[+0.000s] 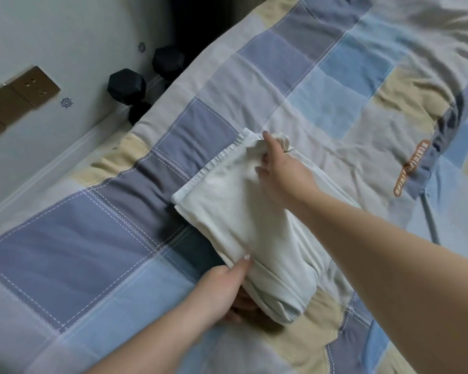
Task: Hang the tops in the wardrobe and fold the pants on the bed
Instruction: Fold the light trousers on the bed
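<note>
Folded white pants [235, 209] lie in a thick bundle on the bed's patchwork quilt [92, 238], near the middle of the view. My left hand [224, 290] grips the bundle's near edge, thumb on top and fingers tucked underneath. At the far end my right hand [278, 171] pinches a bunched fold of the white fabric near the hem. A grey top [389, 114] with a blue collar and orange lettering is spread on the quilt to the right.
Two black hex dumbbells [127, 85] stand on the floor between the bed's left side and the white wall [65, 36]. Brass socket plates [25, 90] are set in that wall. A thin grey rod [241, 222] lies on the quilt at right.
</note>
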Demonstrator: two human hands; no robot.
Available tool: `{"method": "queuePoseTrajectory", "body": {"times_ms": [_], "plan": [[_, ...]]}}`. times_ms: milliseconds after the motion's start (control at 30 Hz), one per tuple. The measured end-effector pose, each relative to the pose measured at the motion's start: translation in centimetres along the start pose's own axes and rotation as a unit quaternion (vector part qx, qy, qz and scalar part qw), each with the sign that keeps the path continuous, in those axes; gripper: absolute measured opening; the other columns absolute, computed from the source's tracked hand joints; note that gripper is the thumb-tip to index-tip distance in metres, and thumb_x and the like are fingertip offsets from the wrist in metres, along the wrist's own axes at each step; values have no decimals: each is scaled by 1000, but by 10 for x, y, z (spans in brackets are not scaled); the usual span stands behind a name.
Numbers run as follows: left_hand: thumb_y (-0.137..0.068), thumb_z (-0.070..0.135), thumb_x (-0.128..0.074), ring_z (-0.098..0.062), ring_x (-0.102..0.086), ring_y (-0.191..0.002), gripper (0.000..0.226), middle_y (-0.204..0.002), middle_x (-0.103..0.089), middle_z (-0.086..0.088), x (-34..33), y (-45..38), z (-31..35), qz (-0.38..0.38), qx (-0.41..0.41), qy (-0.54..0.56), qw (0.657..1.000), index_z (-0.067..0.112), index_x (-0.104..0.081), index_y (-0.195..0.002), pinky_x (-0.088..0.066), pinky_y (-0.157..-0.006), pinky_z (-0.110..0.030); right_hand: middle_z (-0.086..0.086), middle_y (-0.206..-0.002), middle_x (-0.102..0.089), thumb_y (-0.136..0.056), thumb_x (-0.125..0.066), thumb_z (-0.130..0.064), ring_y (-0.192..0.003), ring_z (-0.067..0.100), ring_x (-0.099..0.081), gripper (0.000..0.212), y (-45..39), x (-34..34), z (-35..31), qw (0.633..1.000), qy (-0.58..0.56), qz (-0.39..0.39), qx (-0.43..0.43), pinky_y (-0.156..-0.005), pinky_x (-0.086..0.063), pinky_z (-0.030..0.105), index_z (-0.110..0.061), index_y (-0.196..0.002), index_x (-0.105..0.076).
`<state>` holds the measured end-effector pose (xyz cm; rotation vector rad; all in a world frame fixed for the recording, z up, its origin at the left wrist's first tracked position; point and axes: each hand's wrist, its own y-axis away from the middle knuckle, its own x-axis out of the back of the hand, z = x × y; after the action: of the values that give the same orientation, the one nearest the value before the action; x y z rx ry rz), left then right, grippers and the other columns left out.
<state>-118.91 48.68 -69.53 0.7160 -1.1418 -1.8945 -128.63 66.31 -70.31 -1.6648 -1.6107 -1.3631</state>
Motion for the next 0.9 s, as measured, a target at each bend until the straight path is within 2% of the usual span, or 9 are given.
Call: {"method": "queuePoseTrajectory", "body": {"times_ms": [67,167,233,300,400,567,733,800,900], "plan": [[-86,68,-39,-15,-66,-59,59,-56,-67,3,16,11,-1,44,-146,-217,964,15,-58,-68,-46,-51,-26,9,-145,-42,-93,-50,-33,-127,30,-43,74,17,-7,1,1000,3,-6,18,-102,-36,43,-23,-152,-5],[-88,59,-41,-9,-54,-61,44,-61,-57,6,25,23,27,143,-475,-306,812,21,-55,-72,-46,-61,-32,0,-159,-14,-95,-39,-47,-146,18,-8,65,51,-20,10,998,42,28,27,-116,-6,48,-29,-151,-11],[-92,40,-46,-10,-60,-89,24,-89,-66,11,13,9,61,165,-603,-336,704,27,-65,-92,-46,-80,-29,0,-160,-3,-94,-31,-51,-147,17,5,60,77,-33,17,998,50,31,8,-116,1,51,-31,-149,-16],[-93,38,-47,-17,-44,-131,36,-135,-55,3,-2,-22,94,183,-569,-442,669,26,-59,-125,-30,-110,-41,2,-160,0,-91,-25,-57,-146,18,11,65,96,-46,22,998,54,36,-17,-115,4,55,-30,-149,-15],[-93,61,-28,-18,5,-148,62,-161,-3,3,-3,-80,110,218,-373,-672,601,38,-17,-150,3,-115,-55,4,-160,8,-84,-13,-67,-145,19,18,76,99,-64,33,995,84,27,-38,-111,11,56,-28,-150,-11],[-81,74,-10,-21,11,-147,78,-160,12,4,22,-134,100,231,-272,-705,612,39,1,-150,-5,-110,-64,2,-159,13,-89,-22,-68,-144,17,19,71,73,-81,52,996,67,-52,-19,-110,15,56,-38,-150,-1],[-81,64,-52,-32,-13,-144,79,-159,-9,-10,39,-121,98,254,-375,-557,696,29,-28,-148,-17,-116,-48,2,-153,-26,-89,-58,-40,-140,15,-20,50,123,-69,73,974,-152,167,-35,-113,-13,30,-28,-136,-47],[-78,68,-52,-36,-20,-141,86,-157,-14,-13,50,-114,102,259,-358,-538,718,28,-24,-150,-21,-114,-46,0,-152,-24,-87,-62,-38,-137,10,-20,56,157,-71,80,959,-185,194,-86,-112,-18,26,-30,-139,-43],[-68,81,-30,-35,-28,-137,100,-150,-24,-12,61,-106,107,237,-322,-595,697,29,-11,-152,-28,-111,-48,-2,-152,-15,-85,-62,-46,-140,13,-15,70,170,-76,88,949,-226,154,-158,-112,-18,30,-37,-145,-29]]}}
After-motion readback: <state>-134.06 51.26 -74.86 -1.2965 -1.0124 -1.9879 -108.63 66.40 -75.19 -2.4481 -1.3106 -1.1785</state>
